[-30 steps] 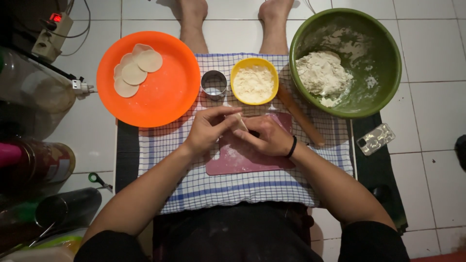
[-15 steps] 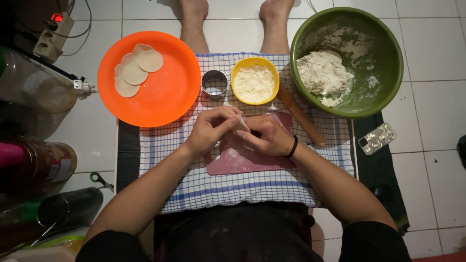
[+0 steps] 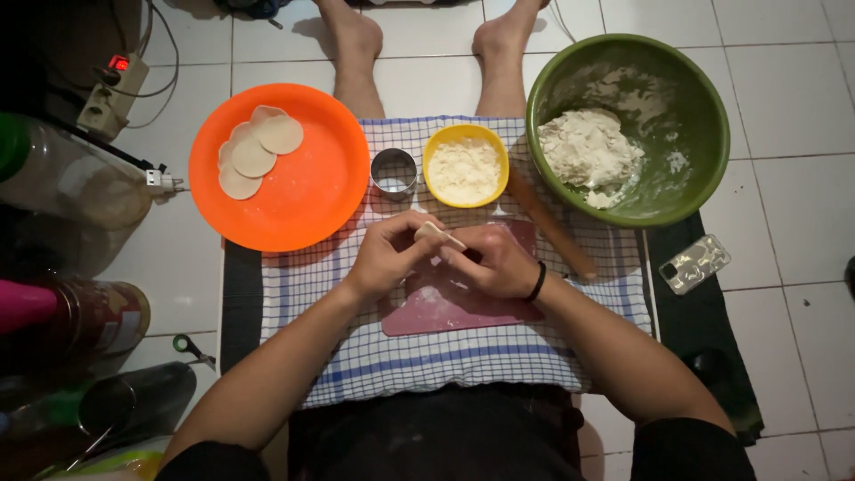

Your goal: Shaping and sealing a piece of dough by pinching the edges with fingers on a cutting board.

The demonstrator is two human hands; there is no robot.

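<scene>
A: Centrally, where were the hands positioned?

B: Both were raised just above the pink cutting mat [image 3: 463,307], which lay on the blue-checked cloth [image 3: 427,356]; the left hand [image 3: 387,258] and the right hand [image 3: 499,263] met at the fingertips; together they held a small pale piece of dough [image 3: 438,233].

A: Finger state?

B: Left fingers were curled narrow, pinching the near end of the dough piece; right fingers were bent and closed on its other end; a dark band [image 3: 537,281] sat on the right wrist.

A: Adjacent items?

B: Just beyond the hands stood a round metal cutter [image 3: 393,171] and, beside it, a yellow bowl [image 3: 434,147] holding flour; a wooden rolling pin [image 3: 552,227] lay slanted to the right of the mat, its far end near the green bowl [image 3: 695,107]; that bowl held a lump of dough [image 3: 588,147] and flour smears.

A: Finished pieces?

B: Three flat dough rounds [image 3: 254,153] overlapped on the far left part of the orange plate [image 3: 312,196]; the plate was well apart from the hands; a clear blister tray [image 3: 695,264] lay on the floor at right.
</scene>
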